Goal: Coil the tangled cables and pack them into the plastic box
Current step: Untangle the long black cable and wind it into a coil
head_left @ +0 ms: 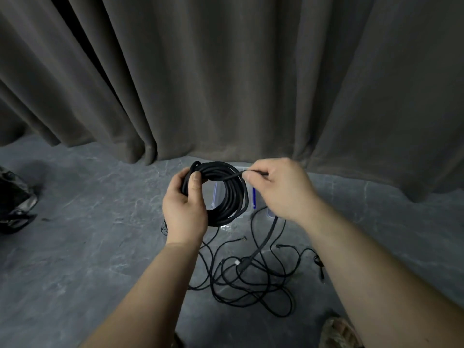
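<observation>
My left hand (184, 208) grips a thick coil of black cable (232, 197) by its left side, thumb over the loops, holding it up above the floor. My right hand (281, 188) pinches the loose end of that cable at the coil's upper right. Behind the coil, a clear plastic box (247, 209) with blue clips lies on the floor, mostly hidden. Below the hands, a tangle of thin black cables (251, 277) spreads over the grey floor, with a thicker lead (266, 239) running up toward the box.
A heavy grey curtain (226, 84) hangs close behind the box. A dark bag (15, 204) sits on the floor at the far left. A sandalled foot (339, 332) shows at the bottom right. The floor is grey stone-patterned (88, 247).
</observation>
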